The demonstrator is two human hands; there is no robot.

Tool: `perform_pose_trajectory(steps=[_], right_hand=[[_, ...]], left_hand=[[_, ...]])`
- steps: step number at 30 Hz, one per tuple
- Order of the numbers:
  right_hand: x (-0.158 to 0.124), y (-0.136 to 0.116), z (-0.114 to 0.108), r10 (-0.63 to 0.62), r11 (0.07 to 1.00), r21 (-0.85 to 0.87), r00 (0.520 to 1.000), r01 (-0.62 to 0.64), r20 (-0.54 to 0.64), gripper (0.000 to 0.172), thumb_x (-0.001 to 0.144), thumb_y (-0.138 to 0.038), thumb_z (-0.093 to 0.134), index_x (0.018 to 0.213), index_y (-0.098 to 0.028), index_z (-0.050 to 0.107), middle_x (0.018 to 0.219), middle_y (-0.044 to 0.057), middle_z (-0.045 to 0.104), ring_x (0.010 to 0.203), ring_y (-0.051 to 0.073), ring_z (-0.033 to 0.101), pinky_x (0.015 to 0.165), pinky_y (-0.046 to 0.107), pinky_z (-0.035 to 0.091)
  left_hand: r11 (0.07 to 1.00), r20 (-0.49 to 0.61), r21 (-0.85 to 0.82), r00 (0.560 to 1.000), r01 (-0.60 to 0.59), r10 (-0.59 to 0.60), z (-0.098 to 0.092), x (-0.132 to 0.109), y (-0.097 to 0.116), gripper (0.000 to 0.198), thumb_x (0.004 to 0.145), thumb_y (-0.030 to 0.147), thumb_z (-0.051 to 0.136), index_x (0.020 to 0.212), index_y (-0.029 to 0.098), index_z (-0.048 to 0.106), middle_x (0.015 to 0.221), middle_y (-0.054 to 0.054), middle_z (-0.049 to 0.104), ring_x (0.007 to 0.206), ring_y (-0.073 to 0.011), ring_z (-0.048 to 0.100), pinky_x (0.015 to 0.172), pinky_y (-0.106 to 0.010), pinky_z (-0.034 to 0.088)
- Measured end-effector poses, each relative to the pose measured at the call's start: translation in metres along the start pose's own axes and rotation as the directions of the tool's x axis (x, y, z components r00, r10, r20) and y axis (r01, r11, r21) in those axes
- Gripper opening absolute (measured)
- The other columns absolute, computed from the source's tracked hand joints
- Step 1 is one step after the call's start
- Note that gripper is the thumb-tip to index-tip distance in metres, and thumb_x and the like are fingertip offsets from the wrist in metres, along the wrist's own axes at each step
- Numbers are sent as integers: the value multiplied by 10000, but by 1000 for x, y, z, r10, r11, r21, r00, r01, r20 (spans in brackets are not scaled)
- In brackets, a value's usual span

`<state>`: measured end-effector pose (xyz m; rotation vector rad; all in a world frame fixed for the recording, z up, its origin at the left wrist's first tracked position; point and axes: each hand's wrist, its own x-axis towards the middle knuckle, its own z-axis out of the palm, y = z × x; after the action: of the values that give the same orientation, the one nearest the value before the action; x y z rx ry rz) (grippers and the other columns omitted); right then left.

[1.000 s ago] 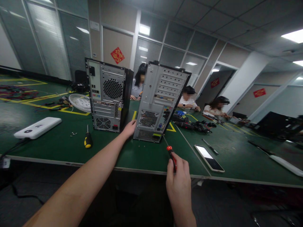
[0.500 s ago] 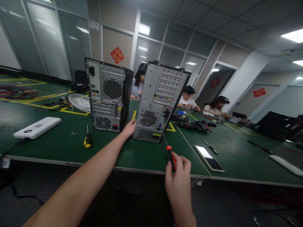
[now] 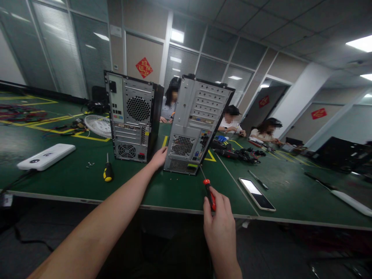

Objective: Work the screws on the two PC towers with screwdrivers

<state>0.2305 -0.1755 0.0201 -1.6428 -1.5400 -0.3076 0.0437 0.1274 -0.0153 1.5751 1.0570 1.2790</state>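
white device (image 3: pixel 48 157), cabled | phone (image 3: pixel 257 195), screen partly lit | white basket (image 3: pixel 92 124) | red poster (image 3: pixel 144 68)

Ceiling lights (image 3: pixel 360 43) glare at upper right over a dim scene, reflections streak the glass (image 3: pixel 188 43), a phone (image 3: pixel 252 187) glows white, and shadow pools under the worktop (image 3: pixel 177 195); wide-angle distortion stretches the edges, distant detail soft.

Both tower cases (image 3: pixel 183 124) facing you: dull sheet-metal backs, broken by punched vents. Your red-black screwdriver (image 3: pixel 208 189): smooth plastic-looking handle, metal shaft. Desk (image 3: pixel 177 198) before you: smooth, faint sheen. Phone screen (image 3: pixel 257 194): glossy.
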Motion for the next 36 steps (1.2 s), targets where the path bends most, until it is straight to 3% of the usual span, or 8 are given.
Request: perform_pose_trajectory(steps=[15,22,36], right_hand=[[-1,2,3,42,997,71,999,-42,8,382,1071,-370,451,1349,-154,601,1261,164,698,1158,281,698,930,418,586],[-1,3,3,42,996,80,999,-43,8,385,1073,-381,464,1354,-156,599,1280,167,703,1174,281,702,944,422,588],[0,4,5,12,998,65,998,-9,-60,357,1059,-385,495,1304,-171,643,1173,142,723,1058,263,721,888,402,597]], left_hand=[[1000,-4,-8,1000,2,-2,0,0,-2,561,921,634,554,1265,234,745,1275,-88,757,1198,-313,676,1020,-423,519],[999,-20,-2,999,-42,42,3,-3,5,510,944,569,538,1212,200,767,1252,-102,767,1205,-313,668,1040,-416,505],[1000,-5,-2,1000,2,-2,1,-1,3,555,931,624,539,1245,217,745,1270,-99,758,1208,-316,668,1043,-422,500]])
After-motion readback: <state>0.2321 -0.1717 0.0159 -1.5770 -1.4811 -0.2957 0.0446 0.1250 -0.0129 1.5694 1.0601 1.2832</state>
